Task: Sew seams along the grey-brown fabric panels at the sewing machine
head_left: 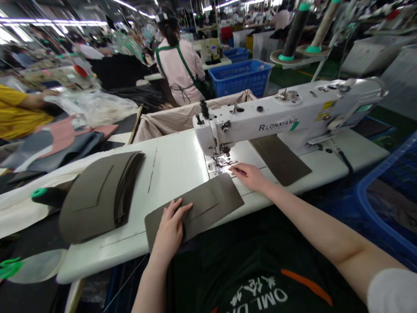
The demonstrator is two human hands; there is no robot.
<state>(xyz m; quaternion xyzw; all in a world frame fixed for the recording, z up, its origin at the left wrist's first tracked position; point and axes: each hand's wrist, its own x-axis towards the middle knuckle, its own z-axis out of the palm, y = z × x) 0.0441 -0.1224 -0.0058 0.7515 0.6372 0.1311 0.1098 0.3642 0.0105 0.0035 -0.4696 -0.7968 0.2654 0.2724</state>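
A grey-brown panel [208, 204] with a marked line lies near the front edge of the sewing table. My left hand [171, 226] rests on it with fingers spread. Near the needle area of a white sewing machine [254, 117], my right hand [249, 176] is closed around a slim pointed tool [238, 170]. The tool's tip is close to the lit presser foot [224, 161]; its exact kind is too small to tell. Left of my hands sits a stack of similar panels [97, 195]. Another panel [282, 158] lies under the machine arm, to the right.
A green-topped dark thread cone [48, 195] lies at the left. Blue baskets stand behind the machine [241, 76] and at the right [374, 191]. Thread spools [295, 32] rise at the back right. A co-worker in a pink top [179, 69] is seen from behind.
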